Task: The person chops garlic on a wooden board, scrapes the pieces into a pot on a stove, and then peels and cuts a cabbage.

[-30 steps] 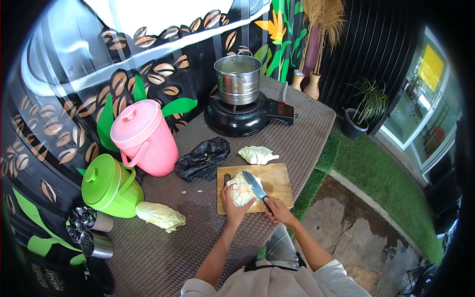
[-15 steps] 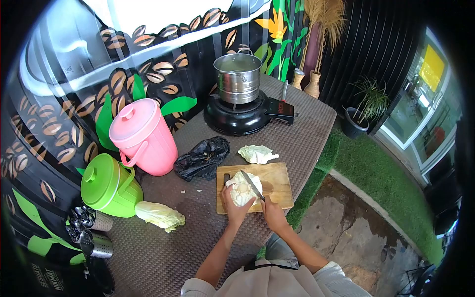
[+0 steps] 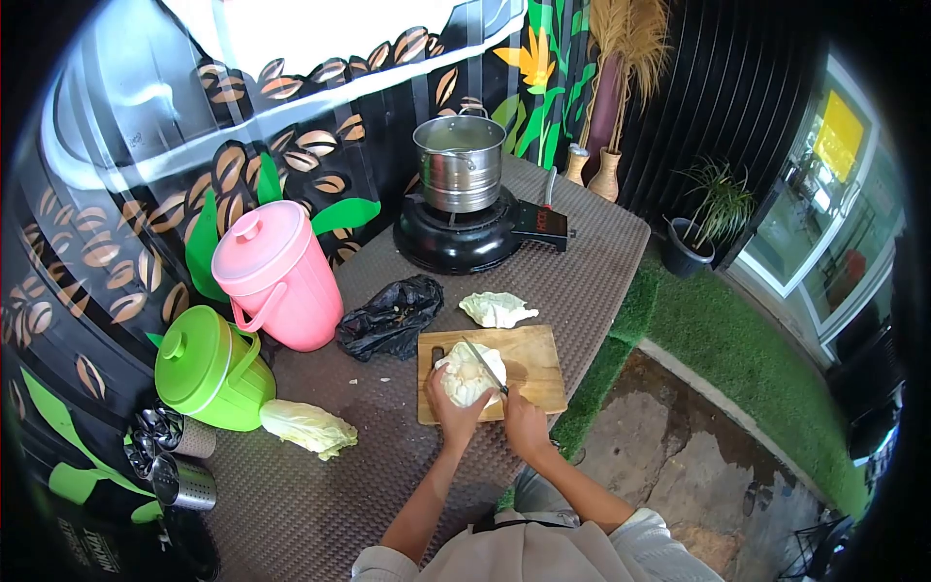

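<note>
A pale head of cabbage (image 3: 465,375) rests on a wooden cutting board (image 3: 535,364), its cut stem side facing up. My left hand (image 3: 456,407) grips it from the near left, fingers curved round its side. In my right hand (image 3: 526,425) is the handle of a knife (image 3: 484,363), whose blade lies across the cabbage's top right, beside the stem. A loose cabbage leaf (image 3: 497,310) lies just beyond the board. To the left, a napa cabbage (image 3: 308,429) lies on the brown woven-textured table (image 3: 330,504).
A steel pot (image 3: 459,167) stands on a black portable stove (image 3: 456,233) at the back. Left of the board are a crumpled black plastic bag (image 3: 393,315), a pink lidded bucket (image 3: 281,281) and a green one (image 3: 215,373). Metal utensil holders (image 3: 184,482) stand at the left edge.
The view has shifted slightly. My right hand and the knife have moved a little against the cabbage, while my left hand keeps its hold.
</note>
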Available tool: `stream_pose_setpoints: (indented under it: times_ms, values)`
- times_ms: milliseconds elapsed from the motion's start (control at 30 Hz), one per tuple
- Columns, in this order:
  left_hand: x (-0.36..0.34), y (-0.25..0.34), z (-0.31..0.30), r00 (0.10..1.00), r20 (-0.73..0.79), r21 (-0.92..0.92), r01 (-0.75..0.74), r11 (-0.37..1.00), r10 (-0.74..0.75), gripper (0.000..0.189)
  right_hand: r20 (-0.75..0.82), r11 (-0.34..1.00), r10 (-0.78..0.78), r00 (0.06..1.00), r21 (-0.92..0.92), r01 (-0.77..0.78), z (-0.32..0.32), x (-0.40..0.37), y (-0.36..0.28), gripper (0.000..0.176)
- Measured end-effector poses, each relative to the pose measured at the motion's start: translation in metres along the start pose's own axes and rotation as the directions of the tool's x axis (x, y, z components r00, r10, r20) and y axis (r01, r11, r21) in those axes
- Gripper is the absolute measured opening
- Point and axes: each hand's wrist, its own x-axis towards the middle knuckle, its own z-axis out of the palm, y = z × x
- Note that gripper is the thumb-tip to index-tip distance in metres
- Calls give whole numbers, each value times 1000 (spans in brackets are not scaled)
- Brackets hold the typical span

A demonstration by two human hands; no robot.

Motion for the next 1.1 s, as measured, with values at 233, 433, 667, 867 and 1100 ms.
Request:
stream_pose_setpoints:
  times_ms: [233, 433, 667, 867, 1100]
  values:
    - [-1, 4, 1, 1000, -4, -30, 8, 1000, -9, 91, -75, 1000, -1, 997, -19, -1, 4, -1, -6, 18]
    - [-1, 6, 4, 999, -37, 71, -34, 997, 37, 90, -47, 990, 46, 998, -128, -52, 12, -7, -16, 23]
    - [-3, 10, 5, 998, -56, 79, 19, 997, -14, 91, -35, 996, 70, 997, -50, -72, 8, 0, 0, 27]
    - [9, -1, 2, 1000, 4, 67, -30, 997, 30, 90, -53, 968, 171, 984, 196, -158, 7, 5, 5, 21]
    - [25, -2, -13, 970, 218, 75, -126, 989, 107, 86, -52, 947, 184, 982, 279, -162, -1, 10, 18, 26]
